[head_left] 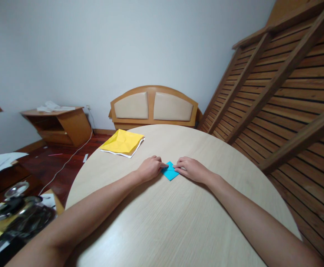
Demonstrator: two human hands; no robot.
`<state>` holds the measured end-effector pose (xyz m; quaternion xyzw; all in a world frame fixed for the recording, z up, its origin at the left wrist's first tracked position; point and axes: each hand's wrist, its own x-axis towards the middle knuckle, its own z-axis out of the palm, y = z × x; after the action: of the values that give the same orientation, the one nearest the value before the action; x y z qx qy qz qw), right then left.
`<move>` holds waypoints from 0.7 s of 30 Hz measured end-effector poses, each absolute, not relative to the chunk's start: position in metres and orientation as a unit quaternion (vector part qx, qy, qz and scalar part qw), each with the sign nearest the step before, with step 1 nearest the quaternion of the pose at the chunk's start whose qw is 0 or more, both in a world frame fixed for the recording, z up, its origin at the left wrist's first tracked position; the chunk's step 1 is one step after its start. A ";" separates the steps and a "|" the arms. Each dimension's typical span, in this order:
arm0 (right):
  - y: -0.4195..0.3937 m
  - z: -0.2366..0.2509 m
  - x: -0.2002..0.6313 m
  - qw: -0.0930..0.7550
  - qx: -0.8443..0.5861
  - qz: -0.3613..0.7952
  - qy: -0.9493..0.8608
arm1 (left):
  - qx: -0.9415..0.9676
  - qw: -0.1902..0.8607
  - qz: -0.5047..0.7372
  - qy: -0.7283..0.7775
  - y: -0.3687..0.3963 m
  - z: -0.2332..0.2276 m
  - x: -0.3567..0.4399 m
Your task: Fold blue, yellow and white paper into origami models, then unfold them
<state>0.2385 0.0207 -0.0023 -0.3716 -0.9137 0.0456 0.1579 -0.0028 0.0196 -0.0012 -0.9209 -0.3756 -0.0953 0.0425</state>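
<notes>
A small folded blue paper (169,172) lies flat on the round light-wood table (162,222). My left hand (150,168) presses on its left corner with the fingertips. My right hand (191,168) rests on its right edge, fingers pinching the fold. Both forearms stretch across the tabletop toward it. A creased yellow paper sheet (122,142) with a white underside lies at the table's far left edge, apart from both hands.
A wooden headboard with beige pads (153,107) stands against the wall behind the table. A slatted wooden frame (284,92) leans at the right. A low wooden stand (59,124) sits at the left, and a glass-lidded pot (20,213) at the near left.
</notes>
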 end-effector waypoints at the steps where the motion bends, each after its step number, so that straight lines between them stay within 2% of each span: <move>1: 0.019 -0.001 0.238 0.152 -0.374 0.039 -0.914 | -0.921 0.046 -0.095 -0.374 0.019 -0.002 -0.003; 14: 0.008 0.006 0.229 0.103 -0.351 -0.045 -0.929 | -0.957 0.065 -0.072 -0.273 0.020 -0.001 -0.004; 21: -0.001 0.015 0.226 0.077 -0.325 -0.023 -0.942 | -0.967 0.028 -0.062 -0.244 0.018 -0.003 -0.007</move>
<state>0.2258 -0.0012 0.0150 -0.3252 -0.9422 -0.0228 0.0773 -0.0074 0.0183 -0.0032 -0.9674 -0.2440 -0.0624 0.0278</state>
